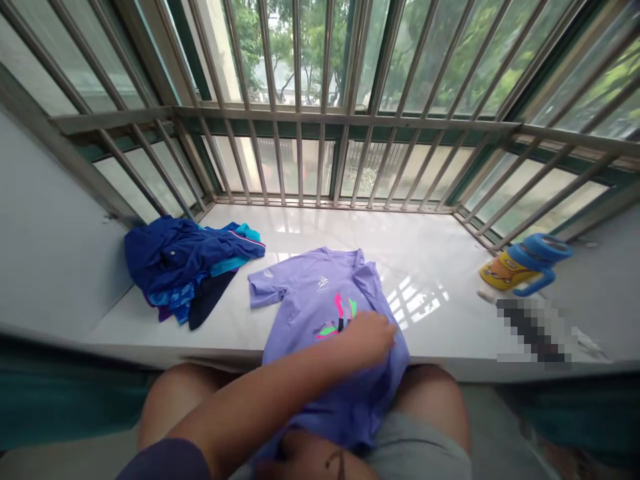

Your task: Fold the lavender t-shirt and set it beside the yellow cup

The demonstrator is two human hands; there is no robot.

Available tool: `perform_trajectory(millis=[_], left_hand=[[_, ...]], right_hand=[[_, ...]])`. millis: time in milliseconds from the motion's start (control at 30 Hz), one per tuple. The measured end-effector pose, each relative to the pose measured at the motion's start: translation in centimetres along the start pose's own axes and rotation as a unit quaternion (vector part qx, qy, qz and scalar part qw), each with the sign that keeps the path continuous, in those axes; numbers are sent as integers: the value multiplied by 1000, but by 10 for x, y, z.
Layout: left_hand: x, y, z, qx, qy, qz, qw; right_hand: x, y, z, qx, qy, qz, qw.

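your left hand (367,340) is pressing flat, fingers spread, on the purple t-shirt (320,300), which is lying on the white surface (430,267) and draping over its near edge. your right hand (305,460) is sitting under the hem (grip hidden, cannot tell). a blue clothes pile (190,263) is lying well left of your hands.

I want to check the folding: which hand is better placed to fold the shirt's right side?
Probably the left hand: it already rests on the purple shirt by that edge. The right hand lies low under the hem.
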State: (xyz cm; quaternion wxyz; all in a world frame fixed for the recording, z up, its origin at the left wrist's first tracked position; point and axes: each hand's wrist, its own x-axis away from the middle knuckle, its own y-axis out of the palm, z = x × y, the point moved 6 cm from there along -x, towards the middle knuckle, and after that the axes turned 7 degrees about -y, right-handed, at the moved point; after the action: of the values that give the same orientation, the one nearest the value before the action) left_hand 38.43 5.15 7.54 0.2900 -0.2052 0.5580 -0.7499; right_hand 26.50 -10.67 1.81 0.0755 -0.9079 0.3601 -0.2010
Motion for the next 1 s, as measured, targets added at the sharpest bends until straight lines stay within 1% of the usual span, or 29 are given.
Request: perform_trajectory(millis=[33, 67, 100, 133, 167, 200, 233, 267, 300, 333, 367, 433, 467, 500, 533, 600, 667, 700, 767, 833, 900, 933, 1000], left_hand=[[11, -7, -43, 0, -82, 20, 996], [24, -15, -85, -2, -158, 44, 987], [38, -22, -120, -10, -201, 58, 978], [54, -26, -152, -19, -246, 68, 967], [71, -28, -181, -33, -301, 69, 950], [88, -27, -203, -43, -340, 63, 937], [104, -23, -220, -52, -365, 56, 928], [119, -19, -231, -61, -380, 51, 921], [133, -14, -237, -70, -386, 49, 919], [146, -10, -240, -77, -388, 50, 917], [159, -5, -241, -83, -392, 52, 915], [181, 1, -239, -91, -404, 51, 909], [191, 2, -237, -93, -411, 48, 906], [199, 3, -235, -95, -416, 45, 903], [206, 2, -233, -96, -418, 41, 902], [215, -4, -230, -97, -421, 36, 901], [213, -13, -230, -97, -432, 37, 896], [207, -18, -230, -96, -438, 41, 893], [184, -28, -231, -92, -434, 62, 894], [148, -32, -231, -80, -397, 79, 911], [111, -28, -234, -61, -359, 65, 929], [96, -24, -239, -52, -351, 51, 933], [75, -17, -251, -38, -356, 35, 933]], right_hand=[[0, 8, 7, 0, 8, -46, 999], [-1, 14, 12, -7, 7, -89, 996], [-4, 15, 14, -17, 0, -110, 994], [-8, 10, 14, -28, -12, -96, 995], [-14, -4, 12, -34, -27, -48, 998], [-19, -23, 10, -31, -39, 20, 999], [-22, -48, 8, -10, -47, 102, 994], [-23, -76, 7, 29, -54, 186, 981], [-23, -106, 7, 84, -61, 257, 961], [-22, -135, 7, 150, -66, 319, 933], [-20, -163, 10, 220, -68, 370, 900], [-18, -211, 24, 334, -51, 424, 841], [-17, -232, 34, 368, -37, 442, 817], [-17, -249, 44, 393, -30, 445, 804], [-18, -264, 53, 406, -24, 439, 801], [-21, -286, 70, 403, -3, 418, 814], [-26, -304, 81, 365, 43, 411, 834], [-29, -311, 85, 342, 65, 415, 841], [-39, -319, 86, 308, 88, 419, 850], [-52, -321, 83, 292, 85, 411, 860], [-61, -320, 80, 277, 77, 405, 868], [-62, -320, 80, 267, 71, 408, 870], [-56, -323, 82, 242, 60, 429, 868]])
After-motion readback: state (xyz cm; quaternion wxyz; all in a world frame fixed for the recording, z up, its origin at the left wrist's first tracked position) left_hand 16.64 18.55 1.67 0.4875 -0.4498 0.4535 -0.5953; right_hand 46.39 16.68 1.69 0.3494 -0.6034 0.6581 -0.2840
